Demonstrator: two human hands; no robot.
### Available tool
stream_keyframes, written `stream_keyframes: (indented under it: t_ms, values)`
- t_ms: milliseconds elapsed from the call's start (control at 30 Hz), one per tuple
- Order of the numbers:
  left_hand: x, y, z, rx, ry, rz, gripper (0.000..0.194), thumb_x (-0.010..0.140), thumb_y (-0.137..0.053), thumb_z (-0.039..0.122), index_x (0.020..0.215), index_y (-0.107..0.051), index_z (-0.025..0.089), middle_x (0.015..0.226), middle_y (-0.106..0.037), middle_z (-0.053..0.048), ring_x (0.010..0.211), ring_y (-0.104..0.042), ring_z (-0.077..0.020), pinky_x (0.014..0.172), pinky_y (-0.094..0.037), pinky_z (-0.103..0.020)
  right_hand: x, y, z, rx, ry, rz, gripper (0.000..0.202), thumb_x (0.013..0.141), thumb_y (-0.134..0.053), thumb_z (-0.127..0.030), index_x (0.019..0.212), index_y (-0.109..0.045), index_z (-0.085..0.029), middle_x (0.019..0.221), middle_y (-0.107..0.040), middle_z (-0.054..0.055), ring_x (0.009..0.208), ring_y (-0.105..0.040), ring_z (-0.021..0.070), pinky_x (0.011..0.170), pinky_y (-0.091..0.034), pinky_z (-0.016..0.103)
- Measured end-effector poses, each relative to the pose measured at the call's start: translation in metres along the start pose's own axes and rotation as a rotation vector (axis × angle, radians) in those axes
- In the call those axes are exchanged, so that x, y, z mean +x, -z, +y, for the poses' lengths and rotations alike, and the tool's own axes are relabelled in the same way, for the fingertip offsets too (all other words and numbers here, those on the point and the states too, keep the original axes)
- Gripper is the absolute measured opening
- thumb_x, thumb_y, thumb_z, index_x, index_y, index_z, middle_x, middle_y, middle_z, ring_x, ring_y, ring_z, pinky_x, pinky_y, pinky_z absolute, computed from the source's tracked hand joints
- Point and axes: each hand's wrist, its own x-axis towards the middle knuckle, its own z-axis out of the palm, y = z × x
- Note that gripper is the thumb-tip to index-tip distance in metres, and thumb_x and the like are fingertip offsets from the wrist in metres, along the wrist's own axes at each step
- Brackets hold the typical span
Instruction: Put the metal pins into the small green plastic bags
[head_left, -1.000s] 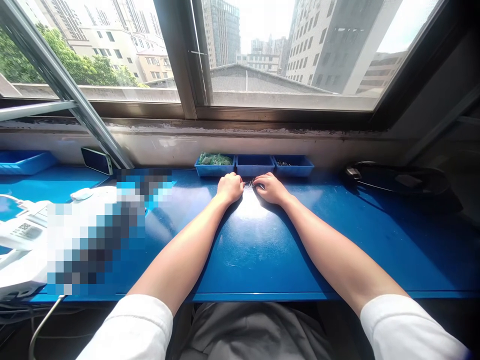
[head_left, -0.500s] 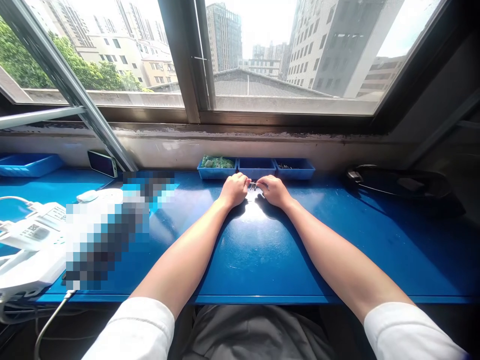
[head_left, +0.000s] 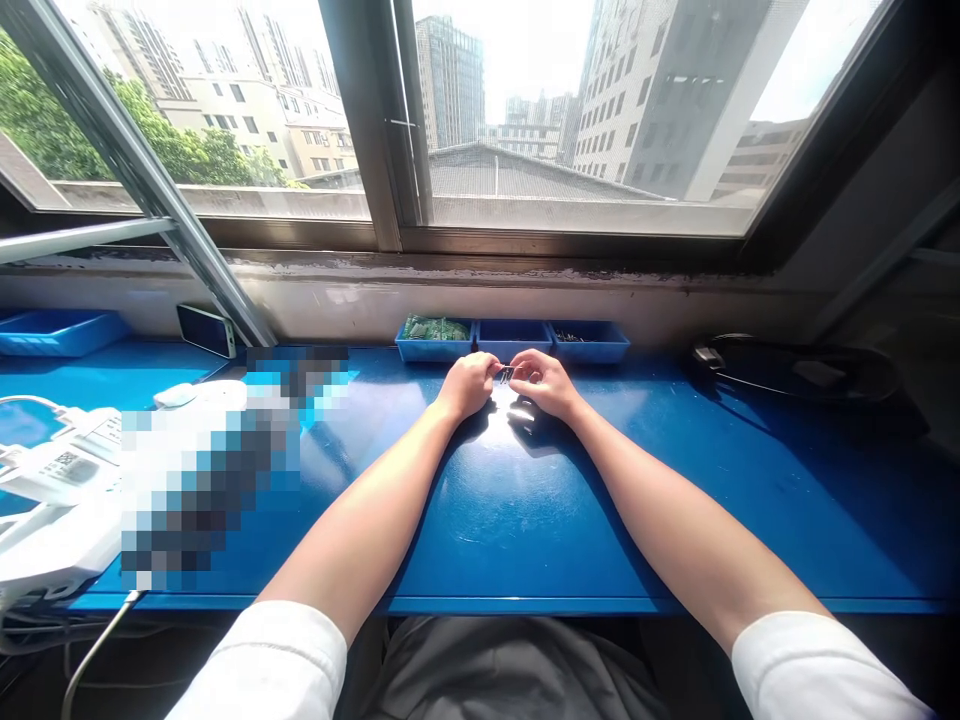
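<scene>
Just in front of the blue bins, my two hands meet around a small dark piece with thin metal legs, which looks like a little circuit board with component leads. My left hand is closed, pinching its left end between thumb and forefinger. From the other side, my right hand has its thumb and curled fingers at the right end, with a gap between them lower down. The piece is held above the table, and its details are too small to make out.
Along the wall stand a bin of green circuit boards, a middle bin and a bin of small leaded parts. Left are a white power strip, a phone and a blue tray. A black bag lies right.
My right hand's fingers have lifted and curled more openly around the piece's right end. My left hand keeps its pinch in nearly the same place.
</scene>
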Motion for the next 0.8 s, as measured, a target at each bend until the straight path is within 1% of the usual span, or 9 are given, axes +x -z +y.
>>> stream_keyframes:
  t_ms: [67,133,233,333,433,600,667,733,800]
  values:
    - [-0.001,0.001,0.001,-0.026,-0.009,-0.029,0.022,0.091,-0.043,0.023,0.090,-0.065,0.018,0.094,-0.069,-0.005,0.087,-0.062,-0.0176,0.081,-0.048,-0.029,0.000,0.002,-0.004,0.153,-0.056,-0.021,0.022,0.064,-0.069,-0.032,0.080,-0.064,-0.018,0.074,-0.065,0.001,0.067,-0.059,0.0154,0.060,-0.046,0.027]
    - [-0.001,0.002,0.004,-0.049,-0.025,-0.042,0.027,0.093,-0.040,0.029,0.091,-0.065,0.018,0.094,-0.069,-0.005,0.088,-0.063,-0.0177,0.082,-0.048,-0.030,0.001,0.004,-0.006,0.262,-0.092,-0.010,0.020,0.064,-0.068,-0.033,0.074,-0.065,-0.017,0.072,-0.066,0.002,0.067,-0.060,0.0162,0.064,-0.048,0.029]
    - [-0.001,0.002,0.005,-0.041,0.019,0.019,0.030,0.094,-0.036,0.030,0.104,-0.062,0.018,0.105,-0.067,-0.006,0.098,-0.061,-0.0187,0.089,-0.047,-0.031,0.003,0.008,-0.002,0.294,-0.100,0.062,0.020,0.064,-0.066,-0.033,0.077,-0.066,-0.017,0.075,-0.068,0.003,0.072,-0.061,0.0175,0.072,-0.049,0.032]
    - [0.000,0.000,0.001,0.046,0.133,0.088,0.030,0.091,-0.040,0.024,0.114,-0.058,0.016,0.113,-0.064,-0.009,0.107,-0.058,-0.0211,0.095,-0.044,-0.034,0.005,0.012,0.007,0.176,-0.086,0.198,0.031,0.063,-0.064,-0.031,0.092,-0.067,-0.020,0.092,-0.069,0.004,0.078,-0.060,0.0183,0.074,-0.050,0.033]
    - [0.001,-0.001,-0.005,0.135,0.208,0.094,0.029,0.089,-0.043,0.023,0.112,-0.058,0.015,0.111,-0.064,-0.011,0.106,-0.058,-0.0230,0.094,-0.045,-0.036,0.006,0.017,0.017,0.015,-0.103,0.316,0.043,0.064,-0.060,-0.030,0.106,-0.063,-0.021,0.106,-0.067,0.005,0.084,-0.059,0.0196,0.074,-0.050,0.034]
    - [-0.001,-0.002,-0.009,0.226,0.211,0.040,0.026,0.090,-0.043,0.027,0.103,-0.062,0.016,0.106,-0.063,-0.011,0.102,-0.058,-0.0248,0.090,-0.045,-0.038,0.007,0.026,0.027,-0.322,-0.148,0.442,0.052,0.067,-0.055,-0.026,0.118,-0.059,-0.016,0.118,-0.063,0.010,0.102,-0.053,0.0259,0.093,-0.044,0.043]
    - [-0.001,-0.003,-0.008,0.250,0.199,-0.002,0.025,0.089,-0.044,0.028,0.102,-0.062,0.016,0.106,-0.063,-0.011,0.102,-0.057,-0.0260,0.091,-0.045,-0.039,0.009,0.031,0.032,-0.467,-0.183,0.472,0.057,0.068,-0.055,-0.026,0.123,-0.056,-0.014,0.125,-0.058,0.012,0.113,-0.046,0.0313,0.099,-0.038,0.050]
    - [-0.002,-0.003,-0.008,0.260,0.191,-0.045,0.026,0.088,-0.044,0.028,0.103,-0.063,0.016,0.108,-0.062,-0.012,0.104,-0.057,-0.0265,0.091,-0.045,-0.039,0.010,0.036,0.039,-0.558,-0.237,0.462,0.063,0.068,-0.056,-0.026,0.130,-0.050,-0.016,0.135,-0.051,0.014,0.117,-0.040,0.0358,0.099,-0.034,0.057]
    - [-0.002,-0.004,-0.008,0.259,0.189,-0.072,0.027,0.089,-0.043,0.027,0.105,-0.062,0.017,0.109,-0.062,-0.012,0.105,-0.057,-0.0263,0.092,-0.045,-0.039,0.011,0.040,0.047,-0.583,-0.290,0.408,0.074,0.065,-0.059,-0.026,0.137,-0.042,-0.021,0.147,-0.035,0.013,0.116,-0.038,0.0375,0.096,-0.033,0.062]
